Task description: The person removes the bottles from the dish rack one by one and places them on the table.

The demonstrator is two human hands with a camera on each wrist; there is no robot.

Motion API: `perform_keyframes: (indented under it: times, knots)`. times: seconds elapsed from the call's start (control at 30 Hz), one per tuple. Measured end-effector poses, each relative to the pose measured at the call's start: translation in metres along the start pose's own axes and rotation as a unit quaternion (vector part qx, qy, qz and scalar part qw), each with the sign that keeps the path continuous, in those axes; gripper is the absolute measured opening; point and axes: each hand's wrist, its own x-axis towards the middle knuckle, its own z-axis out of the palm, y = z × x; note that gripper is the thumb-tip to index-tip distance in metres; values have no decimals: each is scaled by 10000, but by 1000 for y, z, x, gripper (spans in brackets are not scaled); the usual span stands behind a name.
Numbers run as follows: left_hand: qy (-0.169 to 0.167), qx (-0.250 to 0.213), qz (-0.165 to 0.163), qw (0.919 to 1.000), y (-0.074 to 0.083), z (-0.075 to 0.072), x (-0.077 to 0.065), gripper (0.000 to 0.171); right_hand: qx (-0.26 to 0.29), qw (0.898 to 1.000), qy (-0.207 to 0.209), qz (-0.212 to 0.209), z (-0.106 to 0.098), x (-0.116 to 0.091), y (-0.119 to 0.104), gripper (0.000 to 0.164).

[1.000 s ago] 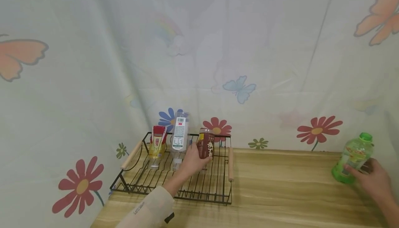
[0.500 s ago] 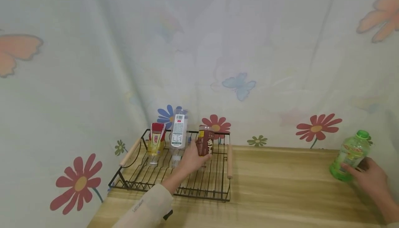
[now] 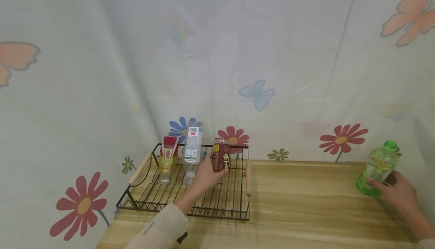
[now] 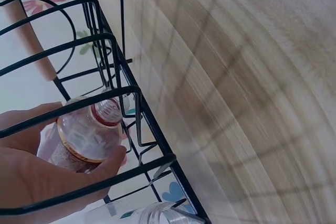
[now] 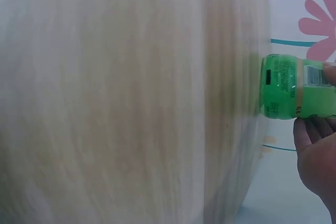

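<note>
My left hand grips a brown-labelled plastic bottle that stands neck down in the black wire rack. In the left wrist view, the bottle's clear shoulder and ridged neck point down among the rack wires, thumb and fingers on either side. At the far right, my right hand holds a green bottle with a green cap, upright on the wooden table. The right wrist view shows the bottle's green label, with fingers and thumb around it.
Two more bottles lean upside down in the rack to the left: a clear one with a white label and a yellow one with a red base. Wooden handles flank the rack. A flower-printed curtain hangs behind the table.
The view has shifted slightly, moving everything a little leftward in it. Both hands keep hold of their bottles, which stay in place.
</note>
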Motion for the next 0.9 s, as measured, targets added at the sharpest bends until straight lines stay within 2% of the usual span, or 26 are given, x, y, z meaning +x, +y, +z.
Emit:
perform_keyframes:
  times: [0.27,0.57,0.73,0.9]
  knots:
    - [56,-225,174,9996,5,-4,-1,83,-171,9997,-163,96,0,0,0,92]
    - [154,-527,389,9977,12,-11,-4,88,-167,9984,-487,249,-5,-10,-6,106]
    - [55,-715,392,9967,13,-16,-12,86,90,9989,-380,257,-8,-24,-11,107]
    - [-70,-780,466,9958,22,-27,-14,89,175,9991,-225,324,-19,-33,-29,105]
